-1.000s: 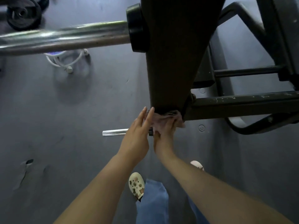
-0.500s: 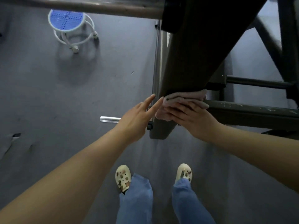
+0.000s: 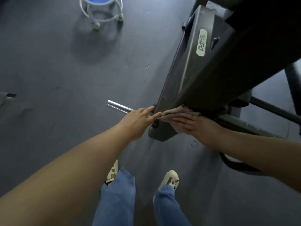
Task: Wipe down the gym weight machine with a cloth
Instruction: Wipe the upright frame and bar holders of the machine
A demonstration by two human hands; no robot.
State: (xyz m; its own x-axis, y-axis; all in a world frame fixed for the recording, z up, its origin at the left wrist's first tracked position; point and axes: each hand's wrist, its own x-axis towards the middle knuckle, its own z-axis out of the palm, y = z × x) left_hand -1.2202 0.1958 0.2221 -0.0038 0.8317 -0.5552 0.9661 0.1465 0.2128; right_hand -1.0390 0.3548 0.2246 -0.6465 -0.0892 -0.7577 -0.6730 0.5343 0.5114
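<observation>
Right hand [image 3: 189, 123] with cloth [image 3: 177, 112] now lies lower on the machine's grey upright [image 3: 187, 75], near its foot. Left hand [image 3: 138, 121] now touches the chrome peg's [image 3: 118, 106] base.

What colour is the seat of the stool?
Blue, on a white frame: stool, head view.

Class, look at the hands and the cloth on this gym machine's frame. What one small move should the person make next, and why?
Probably slide the right hand and cloth up along the grey frame post. The cloth is pressed flat at the post's foot, while the long face above, toward the label, shows pale specks. The left hand rests open by the chrome peg.
</observation>
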